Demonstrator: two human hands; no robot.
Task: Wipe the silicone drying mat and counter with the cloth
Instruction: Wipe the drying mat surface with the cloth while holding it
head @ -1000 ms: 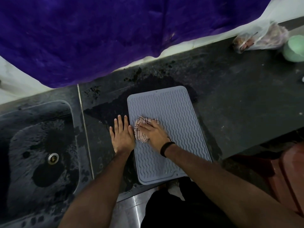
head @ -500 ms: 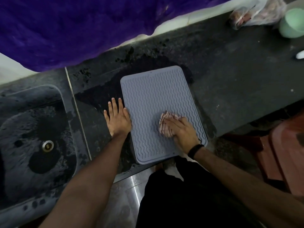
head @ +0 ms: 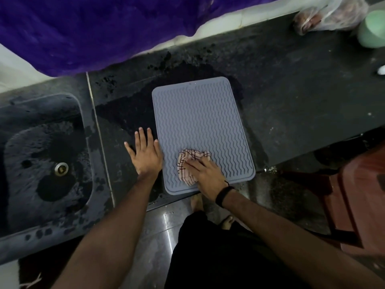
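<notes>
The right hand (head: 205,174) presses the bunched cloth (head: 191,163) flat-fingered onto the near-left part of the silicone drying mat (head: 202,122). The left hand (head: 145,155) lies spread on the counter (head: 291,105), touching the mat's left edge. The mat's long axis runs away from the person, so most unwiped ridges likely lie beyond the cloth.

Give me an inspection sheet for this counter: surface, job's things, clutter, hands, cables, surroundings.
Surface: dark counter, wet patch behind and left of the mat.
Job's things: grey silicone mat lies flat; checked cloth bunched on its near left part.
Clutter: plastic bag, green cup at far right.
Hands: left hand flat on counter at the mat's left edge; right hand presses the cloth.
Cables: nothing seen.
Surroundings: sink at left, purple fabric behind.
</notes>
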